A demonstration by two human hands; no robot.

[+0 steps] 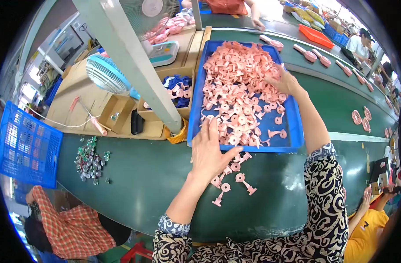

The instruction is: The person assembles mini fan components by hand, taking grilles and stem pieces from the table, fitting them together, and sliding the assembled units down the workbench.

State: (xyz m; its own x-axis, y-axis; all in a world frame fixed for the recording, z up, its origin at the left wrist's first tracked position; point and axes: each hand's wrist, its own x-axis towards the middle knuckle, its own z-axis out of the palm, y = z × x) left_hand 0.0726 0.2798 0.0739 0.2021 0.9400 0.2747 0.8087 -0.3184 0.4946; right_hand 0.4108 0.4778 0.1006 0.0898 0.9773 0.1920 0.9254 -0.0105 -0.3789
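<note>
A blue tray (246,149) holds a heap of small pink plastic parts (242,70), each with a ring end and a short stem. My left hand (208,151) lies over the tray's near left corner, fingers stretched out and touching the nearest parts, thumb held apart. At the heap's right side, by the tray's right wall, my right hand (283,82) rests against the parts with its fingers apart, the tips partly hidden among them. Several loose pink parts (226,187) lie on the green table just in front of the tray, near my left hand.
Left on the green table (134,188) lies a pile of small clear and dark pieces (90,161). Beyond stand a blue fan (107,73), a cardboard box (117,109) and a metal post (134,57). A conveyor at right carries pink brush-like pieces (305,53). Co-workers sit around.
</note>
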